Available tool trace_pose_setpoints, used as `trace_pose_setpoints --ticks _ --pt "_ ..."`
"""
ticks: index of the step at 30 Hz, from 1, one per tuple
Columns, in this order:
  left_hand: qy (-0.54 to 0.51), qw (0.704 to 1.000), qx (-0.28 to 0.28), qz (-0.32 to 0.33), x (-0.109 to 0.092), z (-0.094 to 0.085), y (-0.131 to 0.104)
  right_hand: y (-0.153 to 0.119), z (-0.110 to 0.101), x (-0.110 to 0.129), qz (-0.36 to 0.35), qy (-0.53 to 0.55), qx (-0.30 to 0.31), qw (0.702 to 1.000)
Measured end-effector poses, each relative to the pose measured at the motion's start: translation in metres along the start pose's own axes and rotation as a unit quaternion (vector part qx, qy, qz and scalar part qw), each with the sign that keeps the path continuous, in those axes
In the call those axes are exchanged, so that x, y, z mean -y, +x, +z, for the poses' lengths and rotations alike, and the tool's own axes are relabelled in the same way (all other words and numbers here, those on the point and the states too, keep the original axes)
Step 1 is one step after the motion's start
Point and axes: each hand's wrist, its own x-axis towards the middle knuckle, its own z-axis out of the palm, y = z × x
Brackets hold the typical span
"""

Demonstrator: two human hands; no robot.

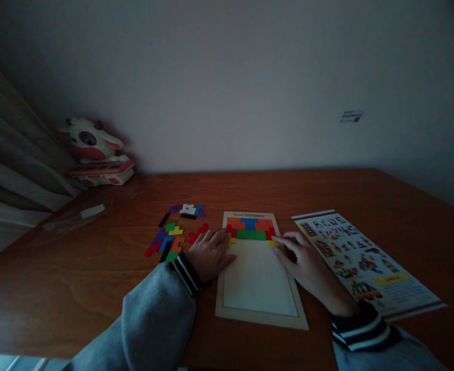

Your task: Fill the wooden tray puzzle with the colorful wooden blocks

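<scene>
A pale wooden puzzle board (259, 288) lies in front of me, with orange, blue, red and green pieces fitted along its far end. The long green piece (251, 235) spans the middle of that filled part. My left hand (210, 252) rests over the board's left edge, fingers stretched and thumb apart, beside a small yellow piece (232, 240). At the right edge, my right hand (302, 260) has its thumb and index finger closed around another yellow piece (272, 243), which the fingertips partly cover.
Several loose coloured pieces (177, 243) lie left of the board, some partly behind my left hand. A printed pattern sheet (366, 263) lies to the right. A cow-shaped toy keyboard (99, 154) stands at the back left by the curtain (14, 149). A wall borders the wooden table (76, 278).
</scene>
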Motion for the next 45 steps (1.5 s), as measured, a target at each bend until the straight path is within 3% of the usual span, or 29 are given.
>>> trace_pose_setpoints --ticks 11,29,35,40,45 --pt "-0.002 1.0 0.012 -0.014 -0.003 -0.006 0.001 0.0 0.001 -0.001 0.009 -0.002 0.007 1.0" --pt "-0.006 1.0 -0.017 0.0 0.002 -0.005 0.0 -0.001 0.013 -0.018 0.012 0.007 -0.003 1.0" --pt "0.0 1.0 -0.008 -0.028 0.009 -0.007 0.0 -0.001 0.016 -0.028 0.003 0.017 0.002 1.0" --pt "-0.024 0.995 -0.037 -0.088 0.024 -0.017 -0.008 -0.002 0.017 -0.031 0.002 0.017 0.003 1.0" --pt "0.015 0.987 -0.032 -0.157 0.066 -0.034 -0.045 -0.001 0.016 -0.029 -0.009 0.004 -0.002 1.0"
